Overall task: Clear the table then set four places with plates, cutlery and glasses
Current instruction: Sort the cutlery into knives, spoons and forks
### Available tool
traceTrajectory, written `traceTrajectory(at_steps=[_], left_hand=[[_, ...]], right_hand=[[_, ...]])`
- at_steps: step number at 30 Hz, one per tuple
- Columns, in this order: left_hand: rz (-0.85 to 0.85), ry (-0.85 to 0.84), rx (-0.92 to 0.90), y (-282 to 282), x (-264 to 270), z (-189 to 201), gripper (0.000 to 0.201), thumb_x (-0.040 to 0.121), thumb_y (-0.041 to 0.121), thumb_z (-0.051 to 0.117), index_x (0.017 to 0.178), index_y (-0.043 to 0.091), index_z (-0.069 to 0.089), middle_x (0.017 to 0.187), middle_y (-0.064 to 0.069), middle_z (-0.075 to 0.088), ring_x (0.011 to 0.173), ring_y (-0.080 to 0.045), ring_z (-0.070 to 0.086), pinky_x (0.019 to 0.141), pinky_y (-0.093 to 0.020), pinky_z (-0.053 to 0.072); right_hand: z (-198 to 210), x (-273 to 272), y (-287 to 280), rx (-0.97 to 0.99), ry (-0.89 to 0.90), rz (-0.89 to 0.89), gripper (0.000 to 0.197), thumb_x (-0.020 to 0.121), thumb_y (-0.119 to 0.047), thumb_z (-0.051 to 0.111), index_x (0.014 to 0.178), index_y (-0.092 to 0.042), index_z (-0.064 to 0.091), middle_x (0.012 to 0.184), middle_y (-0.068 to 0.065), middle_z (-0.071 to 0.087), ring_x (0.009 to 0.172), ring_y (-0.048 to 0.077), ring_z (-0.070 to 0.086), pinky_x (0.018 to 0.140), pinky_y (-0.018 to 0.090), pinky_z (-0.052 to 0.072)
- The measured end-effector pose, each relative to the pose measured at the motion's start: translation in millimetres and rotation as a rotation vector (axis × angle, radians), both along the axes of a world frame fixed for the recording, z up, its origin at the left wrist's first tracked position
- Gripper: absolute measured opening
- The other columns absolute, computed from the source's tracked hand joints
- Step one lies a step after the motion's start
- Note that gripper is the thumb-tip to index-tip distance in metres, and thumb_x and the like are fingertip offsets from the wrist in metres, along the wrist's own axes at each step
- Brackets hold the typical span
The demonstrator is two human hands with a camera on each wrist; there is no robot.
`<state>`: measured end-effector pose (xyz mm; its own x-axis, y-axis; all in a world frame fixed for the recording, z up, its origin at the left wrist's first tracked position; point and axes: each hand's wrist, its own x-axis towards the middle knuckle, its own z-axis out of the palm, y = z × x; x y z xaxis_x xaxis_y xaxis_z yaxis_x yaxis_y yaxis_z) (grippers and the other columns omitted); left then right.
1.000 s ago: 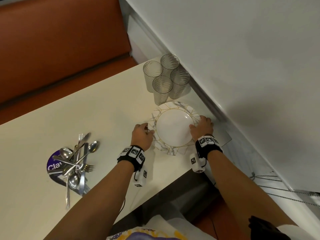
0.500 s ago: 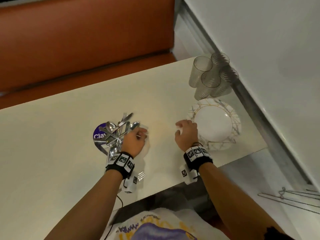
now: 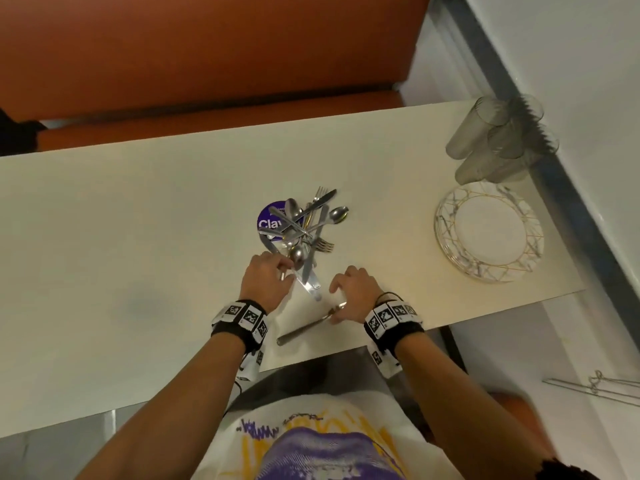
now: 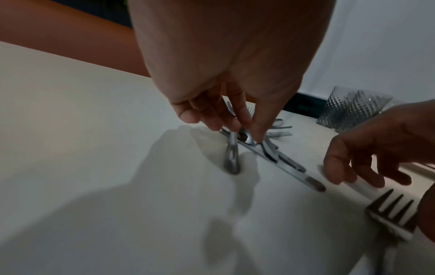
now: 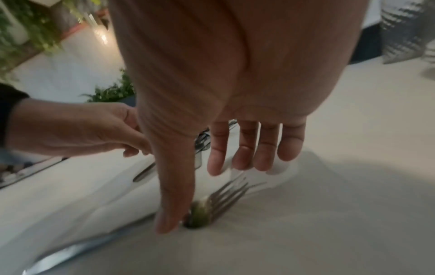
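1. The cutlery pile [image 3: 304, 230] sits mid-table, just beyond the left fingertips [image 4: 256, 134], half over a purple round sticker [image 3: 268, 220].
2. Left hand [image 3: 266, 282] dips in, fingers curled, pinching a piece from the pile's near end; which piece, I cannot tell.
3. A lone fork [image 5: 223, 197] lies beneath the right hand [image 3: 353, 292]: thumb touching its neck, fingers straight, loosely spread above.
4. Stacked plates [image 3: 488, 233] and glasses [image 3: 498, 143] stand well off to the right fingers' outer side, near the wall.
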<state>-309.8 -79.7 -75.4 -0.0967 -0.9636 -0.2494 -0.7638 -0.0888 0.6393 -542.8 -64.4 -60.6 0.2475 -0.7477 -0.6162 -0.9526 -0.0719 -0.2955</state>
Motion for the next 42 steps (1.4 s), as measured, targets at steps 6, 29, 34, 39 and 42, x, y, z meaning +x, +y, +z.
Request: traceTrajectory(at_steps=[6, 29, 34, 39, 42], left_hand=[[-0.028, -0.031, 0.068, 9.6, 17.4, -11.5, 0.028, 0.084, 0.015, 0.079, 0.111, 0.017, 0.071, 0.106, 0.000, 0.055, 0.105, -0.023, 0.052, 0.090, -0.035, 0.049], [0.464, 0.007, 0.182, -42.1, 16.4, -10.1, 0.023, 0.094, 0.037, 0.070, 0.104, 0.016, 0.066, 0.096, -0.008, 0.072, 0.087, -0.029, 0.069, 0.081, -0.043, 0.061], [0.498, -0.061, 0.257, -53.5, 9.7, -7.0, 0.043, 0.084, 0.049, 0.080, 0.100, 0.012, 0.067, 0.093, -0.007, 0.069, 0.084, -0.029, 0.068, 0.075, -0.039, 0.059], [0.523, -0.101, 0.367, -58.9, 15.1, -6.8, 0.042, 0.086, 0.046, 0.079, 0.099, 0.006, 0.071, 0.093, -0.011, 0.074, 0.086, -0.029, 0.071, 0.069, -0.032, 0.052], [0.562, -0.124, 0.408, -58.0, 23.5, -5.9, 0.040, 0.089, 0.044, 0.077, 0.100, 0.006, 0.075, 0.093, -0.013, 0.075, 0.084, -0.030, 0.071, 0.067, -0.031, 0.050]], right_hand=[[-9.9, 6.4, 6.7, -0.032, -0.039, -0.102, 0.036, 0.074, -0.035, 0.082, 0.103, -0.023, 0.064, 0.113, 0.001, 0.046, 0.107, 0.025, 0.051, 0.094, 0.037, 0.048], [6.7, 52.4, -73.0, -0.451, -0.248, -0.023, 0.016, 0.091, -0.021, 0.062, 0.106, -0.022, 0.066, 0.114, 0.002, 0.062, 0.109, 0.023, 0.053, 0.096, 0.042, 0.047], [1.7, 85.9, -74.1, -0.415, -0.269, 0.131, 0.033, 0.089, -0.022, 0.066, 0.122, -0.027, 0.066, 0.118, 0.006, 0.060, 0.114, 0.028, 0.051, 0.096, 0.047, 0.047], [-1.9, 86.4, -78.5, -0.368, -0.194, 0.191, 0.029, 0.093, -0.025, 0.061, 0.122, -0.026, 0.066, 0.125, 0.005, 0.056, 0.120, 0.028, 0.049, 0.103, 0.049, 0.043], [-6.1, 77.3, -81.4, -0.344, -0.214, 0.177, 0.027, 0.094, -0.022, 0.060, 0.120, -0.025, 0.067, 0.124, 0.005, 0.056, 0.121, 0.028, 0.047, 0.105, 0.048, 0.042]])
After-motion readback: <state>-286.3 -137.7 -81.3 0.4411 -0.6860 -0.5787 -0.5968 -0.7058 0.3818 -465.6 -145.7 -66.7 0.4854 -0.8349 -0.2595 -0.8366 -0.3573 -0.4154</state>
